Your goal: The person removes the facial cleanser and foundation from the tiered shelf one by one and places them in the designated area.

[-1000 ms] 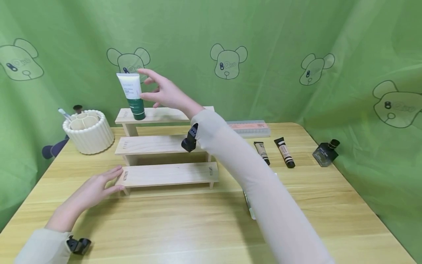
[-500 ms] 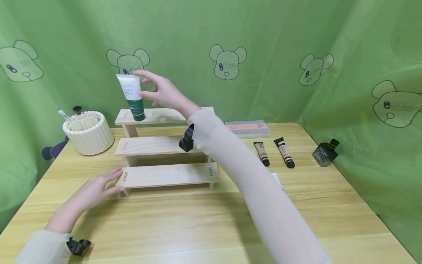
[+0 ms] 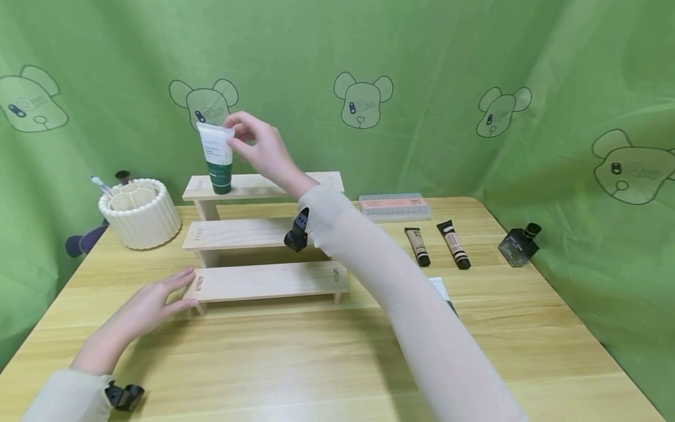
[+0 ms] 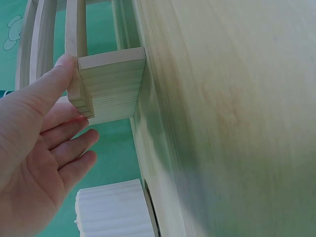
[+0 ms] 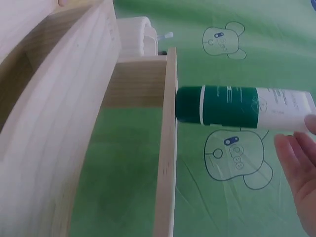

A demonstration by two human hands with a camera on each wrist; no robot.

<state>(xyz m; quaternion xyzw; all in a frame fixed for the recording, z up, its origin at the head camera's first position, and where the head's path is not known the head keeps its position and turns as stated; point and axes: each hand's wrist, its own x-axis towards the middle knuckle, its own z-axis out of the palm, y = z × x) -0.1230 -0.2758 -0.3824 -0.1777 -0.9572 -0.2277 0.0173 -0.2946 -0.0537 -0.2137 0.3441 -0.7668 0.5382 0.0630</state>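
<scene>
A white and green squeeze tube [image 3: 218, 155] stands cap down at the left end of the top tier of a three-tier wooden shelf [image 3: 269, 282]. My right hand [image 3: 262, 143] pinches the tube's upper right edge between thumb and fingers. In the right wrist view the green cap end of the tube [image 5: 217, 106] meets the board, and the fingertips are at its white end. My left hand [image 3: 153, 302] holds the left end of the lowest tier. Seen from the left wrist, its thumb and index finger [image 4: 59, 116] lie on either side of that board.
A white ribbed holder [image 3: 139, 214] with brushes stands left of the shelf. To the right lie a clear box [image 3: 395, 208], two small tubes [image 3: 418, 246] [image 3: 453, 244] and a dark bottle [image 3: 519, 245]. Another white item [image 3: 440, 288] is partly hidden by the right sleeve.
My right thumb and fingers have closed on the tube's top. The tube's upper end has shifted right, so it leans less. My left hand stays at the shelf's end.
</scene>
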